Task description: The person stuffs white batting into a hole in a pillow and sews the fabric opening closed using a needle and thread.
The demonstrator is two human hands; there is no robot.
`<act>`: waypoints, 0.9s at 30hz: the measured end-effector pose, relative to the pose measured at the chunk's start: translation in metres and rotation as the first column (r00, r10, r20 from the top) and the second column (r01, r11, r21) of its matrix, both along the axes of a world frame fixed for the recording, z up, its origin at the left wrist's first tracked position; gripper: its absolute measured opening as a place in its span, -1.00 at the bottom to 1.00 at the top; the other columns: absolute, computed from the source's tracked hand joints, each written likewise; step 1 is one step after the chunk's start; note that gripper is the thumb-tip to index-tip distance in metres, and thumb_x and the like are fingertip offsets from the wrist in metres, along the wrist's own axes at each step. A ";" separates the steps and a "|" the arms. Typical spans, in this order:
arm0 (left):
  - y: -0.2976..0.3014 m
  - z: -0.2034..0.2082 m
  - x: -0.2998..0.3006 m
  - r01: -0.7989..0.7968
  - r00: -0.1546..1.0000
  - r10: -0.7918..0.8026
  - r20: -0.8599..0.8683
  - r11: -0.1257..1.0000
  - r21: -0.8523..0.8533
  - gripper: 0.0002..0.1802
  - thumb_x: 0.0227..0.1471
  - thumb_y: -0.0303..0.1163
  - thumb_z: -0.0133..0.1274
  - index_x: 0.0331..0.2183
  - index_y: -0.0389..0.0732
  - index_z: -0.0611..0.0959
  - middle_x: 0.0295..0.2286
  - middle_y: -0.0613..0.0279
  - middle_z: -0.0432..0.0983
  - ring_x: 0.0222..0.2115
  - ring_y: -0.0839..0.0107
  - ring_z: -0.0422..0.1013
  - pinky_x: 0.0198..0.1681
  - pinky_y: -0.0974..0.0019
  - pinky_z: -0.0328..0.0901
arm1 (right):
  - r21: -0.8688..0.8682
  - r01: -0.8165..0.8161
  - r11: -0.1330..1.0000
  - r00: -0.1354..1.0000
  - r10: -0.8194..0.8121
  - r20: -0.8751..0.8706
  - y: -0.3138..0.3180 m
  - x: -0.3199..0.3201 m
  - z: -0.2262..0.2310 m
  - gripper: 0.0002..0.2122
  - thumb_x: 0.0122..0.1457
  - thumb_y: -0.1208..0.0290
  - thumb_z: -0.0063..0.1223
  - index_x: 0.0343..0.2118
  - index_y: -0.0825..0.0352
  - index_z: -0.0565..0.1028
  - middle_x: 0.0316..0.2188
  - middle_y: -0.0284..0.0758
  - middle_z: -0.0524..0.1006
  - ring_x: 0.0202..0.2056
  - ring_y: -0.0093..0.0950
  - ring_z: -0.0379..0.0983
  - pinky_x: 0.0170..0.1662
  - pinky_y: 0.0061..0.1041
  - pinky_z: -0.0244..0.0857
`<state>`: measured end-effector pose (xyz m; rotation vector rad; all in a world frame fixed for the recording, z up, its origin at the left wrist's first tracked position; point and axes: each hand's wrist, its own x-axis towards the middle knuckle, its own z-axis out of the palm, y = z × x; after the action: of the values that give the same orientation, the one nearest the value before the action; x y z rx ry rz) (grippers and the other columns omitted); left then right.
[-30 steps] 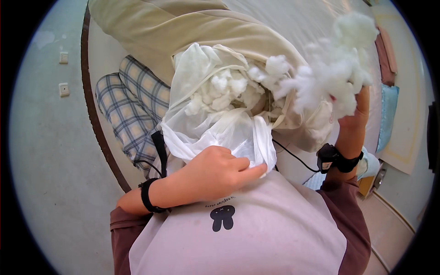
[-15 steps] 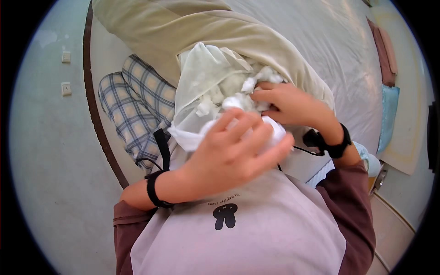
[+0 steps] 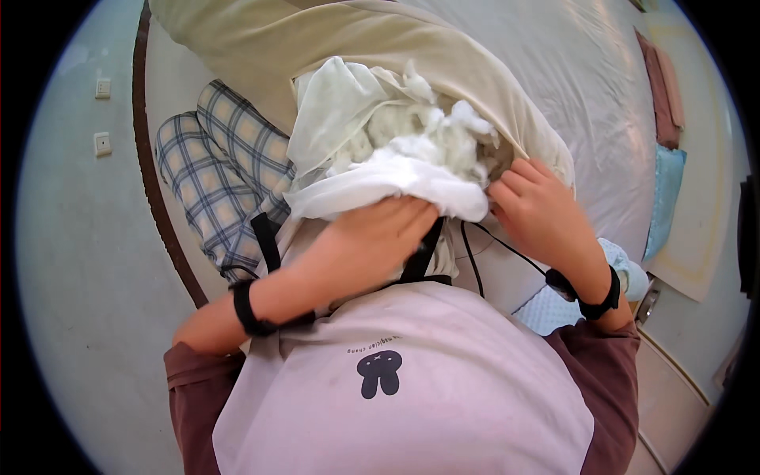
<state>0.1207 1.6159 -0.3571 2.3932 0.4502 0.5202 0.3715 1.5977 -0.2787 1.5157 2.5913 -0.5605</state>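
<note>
A large beige fabric cover (image 3: 467,63) lies across my lap with its opening toward me. Inside it, a thin white inner lining (image 3: 328,103) is spread around clumps of white fluffy stuffing (image 3: 427,131). My left hand (image 3: 380,229) is at the lining's near edge, fingers together over the folded white cloth; its thumb is hidden. On the other side, my right hand (image 3: 538,202) pinches the cover's edge beside the stuffing, with its fingertips curled around the fabric. Black straps hang below the opening, between it and my light shirt.
My legs in plaid trousers (image 3: 222,166) rest at the left. Beyond the cover stretches a pale bedsheet (image 3: 594,95). At the right are a light blue cushion (image 3: 667,198) and a brownish-pink one (image 3: 659,87). Two wall sockets (image 3: 103,144) show at the left.
My left hand has lowered onto the lining's edge. My right hand has come out of the stuffing, moved right and taken hold of the cover's edge. The stuffing is more exposed.
</note>
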 end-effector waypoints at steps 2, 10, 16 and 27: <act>0.018 -0.009 0.008 -0.049 0.999 0.050 0.008 0.995 -0.085 -0.60 -0.09 -0.46 0.12 -0.14 -0.32 0.52 -0.21 0.05 0.46 -0.15 0.15 0.41 -0.07 0.18 0.31 | 0.019 -0.104 0.994 0.992 0.102 0.071 -0.009 0.001 0.004 -0.93 -0.16 0.53 0.04 -0.54 0.35 0.43 -0.53 -0.27 0.37 -0.32 -0.29 0.32 -0.19 -0.36 0.23; 0.071 -0.013 0.024 0.031 0.998 -0.027 0.055 0.998 -0.060 -0.70 -0.04 -0.45 0.08 -0.18 -0.25 0.53 -0.13 0.12 0.40 -0.06 0.10 0.28 0.03 0.11 0.19 | -0.084 -0.155 0.984 0.987 0.151 -0.053 -0.031 0.004 0.036 -0.86 -0.27 0.56 0.16 -0.64 0.36 0.39 -0.52 -0.31 0.32 -0.30 -0.31 0.31 0.03 -0.25 0.21; 0.077 0.002 0.033 -0.057 0.998 0.062 0.022 0.984 -0.171 -0.84 0.00 -0.51 0.03 -0.29 -0.28 0.53 -0.33 0.06 0.48 -0.26 0.05 0.38 -0.18 0.15 0.28 | -0.094 -0.095 0.991 0.993 0.087 -0.078 -0.038 0.006 0.038 -0.90 -0.26 0.57 0.13 -0.59 0.37 0.45 -0.52 -0.30 0.34 -0.34 -0.30 0.34 -0.10 -0.23 0.22; 0.075 0.036 0.012 -0.090 0.956 0.191 0.223 0.913 -0.398 -0.72 -0.08 -0.65 0.04 -0.23 -0.27 0.57 -0.40 0.17 0.53 -0.38 0.32 0.41 -0.24 0.38 0.29 | -0.111 0.383 0.917 0.919 -0.390 -0.050 -0.007 -0.034 -0.010 -0.81 0.03 0.29 0.21 -0.46 0.29 0.47 -0.63 -0.19 0.46 -0.56 -0.21 0.43 -0.53 -0.31 0.22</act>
<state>0.1332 1.6914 -0.3209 1.8945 0.5554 0.7257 0.3377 1.5902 -0.2887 2.0220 2.2721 -0.7776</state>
